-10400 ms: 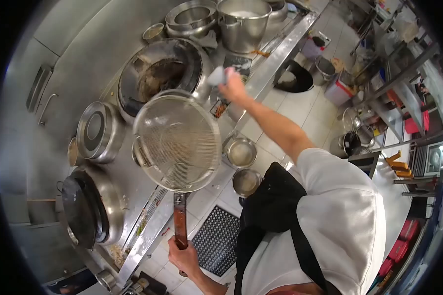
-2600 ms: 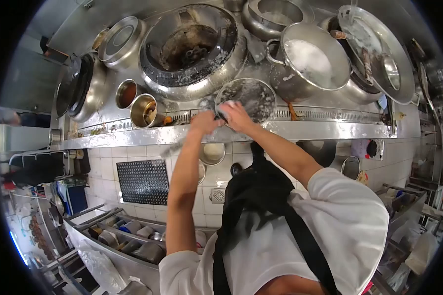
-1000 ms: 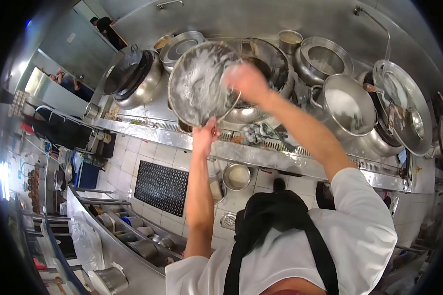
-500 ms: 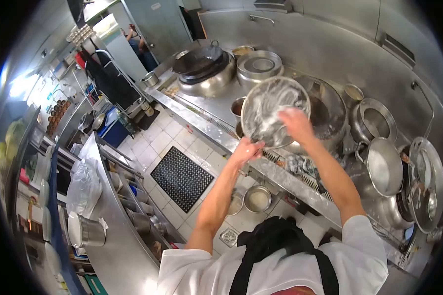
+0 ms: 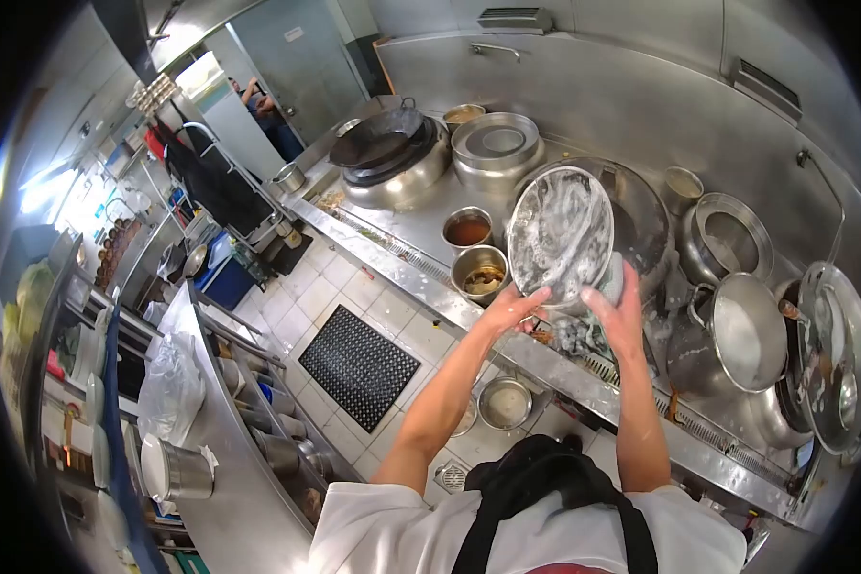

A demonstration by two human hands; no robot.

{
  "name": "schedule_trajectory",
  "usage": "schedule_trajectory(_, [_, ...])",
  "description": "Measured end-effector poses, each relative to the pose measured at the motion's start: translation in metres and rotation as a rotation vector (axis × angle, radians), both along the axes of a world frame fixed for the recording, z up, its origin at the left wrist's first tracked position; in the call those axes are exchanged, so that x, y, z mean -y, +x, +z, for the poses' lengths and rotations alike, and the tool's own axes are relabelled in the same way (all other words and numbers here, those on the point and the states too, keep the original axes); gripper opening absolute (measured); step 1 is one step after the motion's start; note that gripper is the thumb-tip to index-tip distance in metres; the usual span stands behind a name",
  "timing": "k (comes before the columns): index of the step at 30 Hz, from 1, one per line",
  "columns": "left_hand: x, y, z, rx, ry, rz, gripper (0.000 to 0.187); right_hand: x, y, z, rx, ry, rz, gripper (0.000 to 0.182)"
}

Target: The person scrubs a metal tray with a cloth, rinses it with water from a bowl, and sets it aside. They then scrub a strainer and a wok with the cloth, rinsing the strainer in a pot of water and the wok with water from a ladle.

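A round, shallow metal pan [image 5: 560,225] is held up in front of me over the front of the cooking range, its face streaked with white suds. My left hand [image 5: 517,311] grips its lower left rim, thumb on the near edge. At the lower right, my right hand [image 5: 622,311] closes around the rim, with a pale grey scrubbing pad [image 5: 612,277] between its fingers and the pan. Behind the pan lies a large wok [image 5: 636,206], partly covered by it. Left of the pan stand a pot of reddish-brown liquid [image 5: 468,230] and a pot with dark pieces in it [image 5: 479,273].
To the right are a soapy two-handled pot [image 5: 748,330], a stacked metal basin [image 5: 732,234] and a large sudsy lid [image 5: 832,354]. A dark wok [image 5: 378,143] sits at the far left burner. A rubber mat [image 5: 357,366] lies on the tiles; another person [image 5: 266,115] stands far back.
The pan has moved slightly right and tilted. My right hand has gone from the middle of its face down to the lower right rim; my left hand has shifted right with it.
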State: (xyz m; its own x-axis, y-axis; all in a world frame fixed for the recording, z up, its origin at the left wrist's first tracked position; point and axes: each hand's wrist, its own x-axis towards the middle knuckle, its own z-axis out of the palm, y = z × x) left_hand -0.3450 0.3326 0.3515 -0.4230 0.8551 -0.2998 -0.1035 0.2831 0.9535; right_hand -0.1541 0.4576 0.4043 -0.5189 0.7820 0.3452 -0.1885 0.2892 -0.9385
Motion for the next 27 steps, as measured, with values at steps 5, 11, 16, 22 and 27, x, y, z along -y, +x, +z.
schedule_trajectory(5, [-0.04, 0.043, -0.038, -1.228, -0.019, 0.156, 0.132, -0.053, -0.016, -0.014, 0.167, -0.146, -0.165, 0.054])
schedule_trajectory(11, [-0.06, 0.005, -0.054, -0.997, 0.277, 0.2, 0.047, -0.091, 0.115, 0.049, 0.379, 0.377, -0.397, 0.04])
schedule_trajectory(16, [-0.018, -0.008, -0.005, -0.224, 0.129, 0.135, 0.027, -0.276, 0.291, -0.082, 1.231, 0.69, -0.422, 0.043])
schedule_trajectory(22, [-0.009, -0.012, -0.014, 0.259, 0.381, 0.244, 0.035, -0.244, 0.266, -0.063, 1.469, 0.408, 0.232, 0.042])
schedule_trajectory(27, [-0.011, -0.012, -0.013, 0.311, 0.439, 0.289, 0.036, -0.092, 0.1, 0.034, 0.325, 0.596, -0.145, 0.04])
